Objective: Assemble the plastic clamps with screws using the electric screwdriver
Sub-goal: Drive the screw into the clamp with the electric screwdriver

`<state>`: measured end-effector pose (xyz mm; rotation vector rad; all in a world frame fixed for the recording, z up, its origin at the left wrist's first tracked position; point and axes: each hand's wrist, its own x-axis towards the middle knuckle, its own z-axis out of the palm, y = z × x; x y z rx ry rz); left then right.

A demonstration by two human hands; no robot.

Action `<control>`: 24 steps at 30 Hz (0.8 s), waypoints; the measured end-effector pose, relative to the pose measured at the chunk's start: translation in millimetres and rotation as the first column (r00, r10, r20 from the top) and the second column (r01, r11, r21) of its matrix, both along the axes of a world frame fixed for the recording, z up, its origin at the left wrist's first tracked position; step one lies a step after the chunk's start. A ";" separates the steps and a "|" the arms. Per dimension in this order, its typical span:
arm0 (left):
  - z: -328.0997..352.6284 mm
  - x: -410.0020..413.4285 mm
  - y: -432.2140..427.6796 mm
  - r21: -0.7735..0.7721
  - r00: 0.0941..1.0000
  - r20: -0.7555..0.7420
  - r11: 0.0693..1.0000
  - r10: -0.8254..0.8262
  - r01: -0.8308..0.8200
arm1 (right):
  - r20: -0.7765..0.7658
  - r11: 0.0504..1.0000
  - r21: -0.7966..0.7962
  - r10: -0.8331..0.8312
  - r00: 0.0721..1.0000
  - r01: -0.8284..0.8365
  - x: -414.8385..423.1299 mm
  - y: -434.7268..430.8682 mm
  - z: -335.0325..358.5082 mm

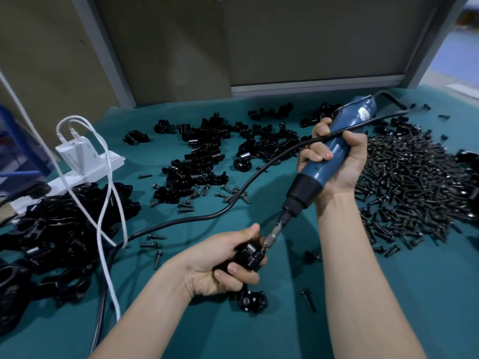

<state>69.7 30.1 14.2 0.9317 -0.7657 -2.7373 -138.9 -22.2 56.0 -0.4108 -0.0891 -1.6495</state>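
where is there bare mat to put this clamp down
Bare green mat lies right of the right forearm, on the near side of the screw pile. Another patch sits between the white cable and the left forearm. Crowded: the clamp heap at left, loose clamp halves at centre back.

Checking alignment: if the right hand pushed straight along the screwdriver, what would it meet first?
The clamp gripped by the left hand; the screwdriver in the right hand seems to touch it.

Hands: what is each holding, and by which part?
Left hand grips a black clamp around its body; right hand grips the electric screwdriver by its blue barrel.
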 end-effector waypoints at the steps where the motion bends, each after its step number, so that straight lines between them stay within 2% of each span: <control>1: 0.1 0.0 -0.5 0.011 1.000 -0.008 1.000 0.009 -0.009 | 0.001 1.000 -0.028 0.010 1.000 -0.010 -0.4 -0.2 0.3; 6: 1.0 -1.1 -0.9 0.056 1.000 -0.014 0.998 0.021 -0.020 | 0.017 0.997 -0.068 0.023 1.000 -0.022 -3.4 -0.1 -3.6; 24: 6.4 -1.5 1.2 0.039 0.997 0.025 0.996 0.077 -0.078 | -0.026 0.999 -0.046 0.019 0.999 -0.020 0.7 -1.6 -6.2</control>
